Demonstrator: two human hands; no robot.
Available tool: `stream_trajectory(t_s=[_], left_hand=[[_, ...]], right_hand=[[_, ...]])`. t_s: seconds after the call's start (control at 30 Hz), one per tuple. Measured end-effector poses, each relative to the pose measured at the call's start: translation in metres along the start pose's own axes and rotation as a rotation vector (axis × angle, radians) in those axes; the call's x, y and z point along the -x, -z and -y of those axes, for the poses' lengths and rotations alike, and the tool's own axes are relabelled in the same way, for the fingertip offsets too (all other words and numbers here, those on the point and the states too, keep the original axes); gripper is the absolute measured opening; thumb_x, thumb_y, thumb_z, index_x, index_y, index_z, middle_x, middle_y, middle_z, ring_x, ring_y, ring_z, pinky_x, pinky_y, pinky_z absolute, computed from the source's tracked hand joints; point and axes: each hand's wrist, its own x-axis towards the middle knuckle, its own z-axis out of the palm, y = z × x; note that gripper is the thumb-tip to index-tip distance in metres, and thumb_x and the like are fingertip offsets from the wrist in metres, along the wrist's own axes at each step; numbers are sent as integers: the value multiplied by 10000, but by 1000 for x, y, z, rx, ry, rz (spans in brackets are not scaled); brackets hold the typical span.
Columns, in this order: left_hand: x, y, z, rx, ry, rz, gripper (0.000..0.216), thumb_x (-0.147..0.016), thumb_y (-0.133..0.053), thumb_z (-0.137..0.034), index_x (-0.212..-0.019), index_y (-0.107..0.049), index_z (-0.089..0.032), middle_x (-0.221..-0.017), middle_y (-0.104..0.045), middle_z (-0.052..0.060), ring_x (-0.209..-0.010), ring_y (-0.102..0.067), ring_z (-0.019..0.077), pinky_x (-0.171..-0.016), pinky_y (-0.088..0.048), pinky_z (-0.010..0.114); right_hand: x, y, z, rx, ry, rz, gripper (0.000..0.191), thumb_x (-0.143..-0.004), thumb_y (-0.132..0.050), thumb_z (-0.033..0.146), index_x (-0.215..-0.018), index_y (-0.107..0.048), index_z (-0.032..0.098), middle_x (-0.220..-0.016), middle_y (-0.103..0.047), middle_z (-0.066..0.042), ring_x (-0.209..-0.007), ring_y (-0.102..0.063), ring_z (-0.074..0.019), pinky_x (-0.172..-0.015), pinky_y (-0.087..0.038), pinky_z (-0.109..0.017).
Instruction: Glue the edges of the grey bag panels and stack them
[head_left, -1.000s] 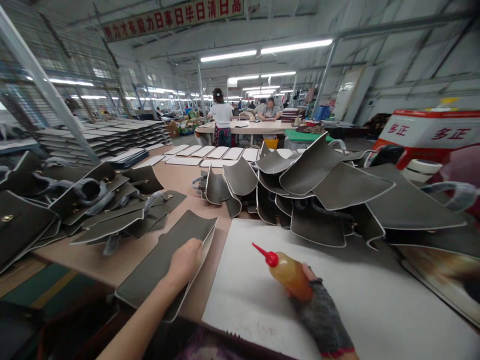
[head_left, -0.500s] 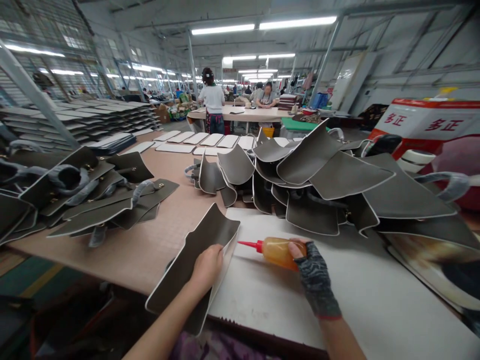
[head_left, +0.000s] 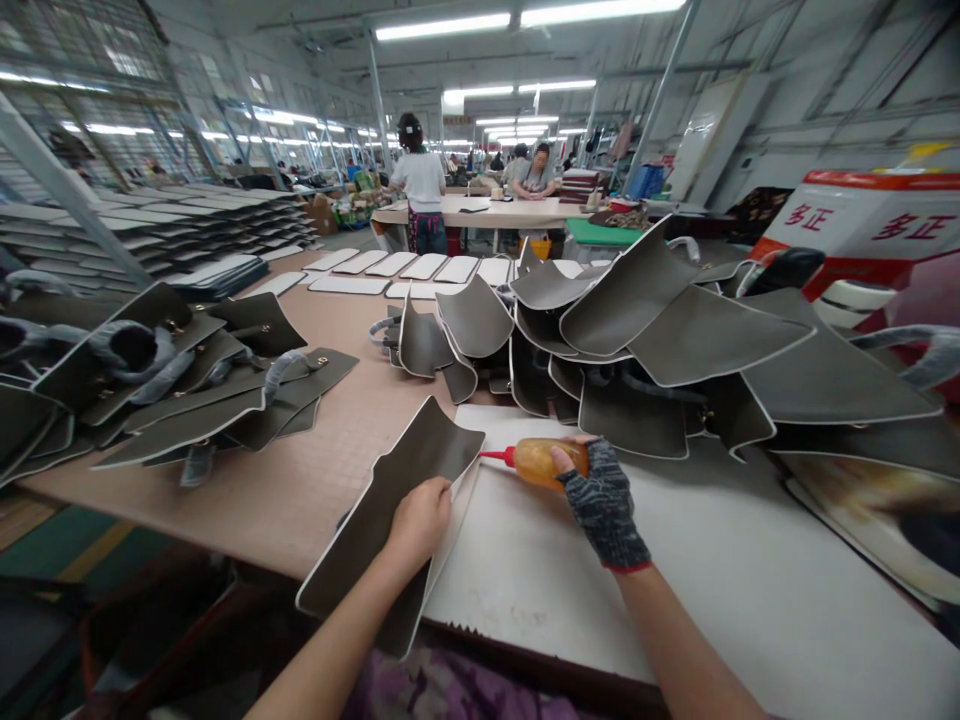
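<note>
My left hand [head_left: 421, 518] is closed on the edge of a dark grey bag panel [head_left: 401, 465] with white edging, held tilted above the table's front edge. Its fingertips are hidden behind the panel. In a striped fingerless glove, my right hand [head_left: 600, 490] grips a squeeze bottle [head_left: 546, 462] of amber liquid, lying sideways. The bottle's thin red nozzle points left, its tip at the panel's upper right corner; whether it touches I cannot tell. Beneath the bottle lies a white sheet [head_left: 555, 570].
Grey bag panels [head_left: 645, 340] with wrapped handles are heaped behind the sheet, and another heap [head_left: 225, 400] lies left on the tan table [head_left: 337, 480]. Flat white-faced pieces [head_left: 424, 267] lie in rows beyond. A red-and-white box [head_left: 862, 220] stands right. Co-workers are at a farther table.
My right hand has brought the bottle left and slightly up, so the nozzle tip now meets the panel's corner in view. My left hand keeps its hold on the panel.
</note>
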Motion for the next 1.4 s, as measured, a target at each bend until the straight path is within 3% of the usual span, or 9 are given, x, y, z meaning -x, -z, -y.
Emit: stream_trajectory(t_s=[0.53,1.4], left_hand=[[0,0,2,9,-33,-14,230,-801,-396,-237,-808,-618,-173,-841,-659,47,-735,-584,138,-617,-370,209],[7,2,-3,-24,-66,-32,232,-816,-390,-231,-819,-616,-181,-822,-655,36,-728,-579,125,-617,-364,200]], right_hand=[[2,4,6,21,-91,135,311,-739,-524,513,-829,-514,216,-811,-583,-71,-753,-549,-256,-734,-424,-411],[65,22,26,-92,-243,305,273,-743,-515,473,-802,-504,207,-786,-582,-42,-753,-548,-221,-724,-431,-348]])
